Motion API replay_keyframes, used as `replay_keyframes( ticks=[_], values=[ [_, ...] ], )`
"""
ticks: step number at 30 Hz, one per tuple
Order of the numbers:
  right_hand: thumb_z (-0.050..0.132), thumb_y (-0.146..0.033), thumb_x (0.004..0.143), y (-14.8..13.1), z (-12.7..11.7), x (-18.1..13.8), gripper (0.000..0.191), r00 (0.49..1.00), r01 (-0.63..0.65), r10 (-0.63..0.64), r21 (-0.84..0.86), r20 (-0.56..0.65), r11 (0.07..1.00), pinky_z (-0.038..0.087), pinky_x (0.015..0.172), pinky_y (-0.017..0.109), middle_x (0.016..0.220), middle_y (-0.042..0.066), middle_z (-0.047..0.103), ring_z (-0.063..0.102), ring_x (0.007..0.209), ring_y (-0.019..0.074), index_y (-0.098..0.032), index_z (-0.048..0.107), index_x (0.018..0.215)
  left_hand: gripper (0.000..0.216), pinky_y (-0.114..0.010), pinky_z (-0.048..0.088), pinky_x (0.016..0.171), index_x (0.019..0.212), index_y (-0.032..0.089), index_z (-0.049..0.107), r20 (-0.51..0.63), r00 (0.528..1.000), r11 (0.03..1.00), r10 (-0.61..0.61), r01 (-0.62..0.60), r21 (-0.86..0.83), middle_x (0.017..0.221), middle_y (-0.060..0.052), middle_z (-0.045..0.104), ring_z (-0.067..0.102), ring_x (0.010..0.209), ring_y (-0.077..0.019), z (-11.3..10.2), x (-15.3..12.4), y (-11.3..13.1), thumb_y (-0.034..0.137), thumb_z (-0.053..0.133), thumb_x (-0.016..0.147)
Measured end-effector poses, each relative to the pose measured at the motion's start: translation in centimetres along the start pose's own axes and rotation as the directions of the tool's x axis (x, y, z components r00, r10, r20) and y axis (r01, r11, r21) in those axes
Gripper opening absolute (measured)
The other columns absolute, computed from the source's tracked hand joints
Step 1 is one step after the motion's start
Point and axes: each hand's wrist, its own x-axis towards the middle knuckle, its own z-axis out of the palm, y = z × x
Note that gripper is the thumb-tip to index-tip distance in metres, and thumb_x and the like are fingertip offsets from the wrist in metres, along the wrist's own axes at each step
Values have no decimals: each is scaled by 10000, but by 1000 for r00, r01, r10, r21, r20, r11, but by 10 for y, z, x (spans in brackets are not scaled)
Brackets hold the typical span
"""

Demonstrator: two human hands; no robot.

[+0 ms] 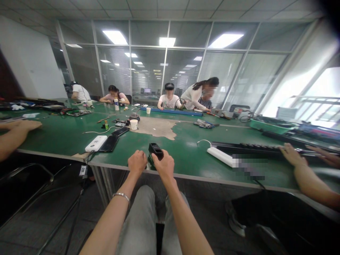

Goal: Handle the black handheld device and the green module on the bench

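Observation:
Near the table's front edge my right hand (165, 164) grips a small black boxy device (156, 151), its thumb lying along the near side. Recessed rectangular areas show on the upper face, and its lower part looks greenish; I cannot tell its exact kind. Just left of it, my left hand (137, 163) is closed, with curled fingers toward the device and a narrow gap between them. Whatever those fingers may hold is hidden. Both hands are at the green table (186, 152), above my knees.
Left of my hands lie a white power bank (96, 143) and a black phone (108, 143); a paper cup (134, 124) stands beyond. A white power strip (221, 157) lies to the right, near a neighbour's hand (293, 156). Another person's arm (18, 136) rests far left.

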Motion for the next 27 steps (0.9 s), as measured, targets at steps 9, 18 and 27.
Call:
replay_keyframes(
  ticks=[9,18,27],
  values=[
    [613,-411,827,3,3,-11,329,997,72,-71,-62,30,995,373,733,288,920,88,673,589,846,228,-168,604,1049,358,-259,383,714,930,213,664,-2,1000,1000,-10,10,19,990,-67,620,597,857,-168,-2,0,2,379,348,958],
    [606,-392,832,17,13,-24,389,995,69,-64,-62,72,996,397,777,309,983,108,674,594,890,247,-165,582,1147,364,-251,381,715,942,211,667,4,1000,1000,-9,9,23,994,-73,614,595,870,-163,-5,-1,4,369,340,961],
    [607,-457,824,24,20,-28,654,995,95,-95,-12,-2,995,380,937,367,1247,186,597,552,1099,304,-61,473,1328,359,-250,376,711,943,212,657,10,1000,1000,-7,7,17,1001,-69,612,594,867,-164,-3,0,3,370,335,961]
  ],
)
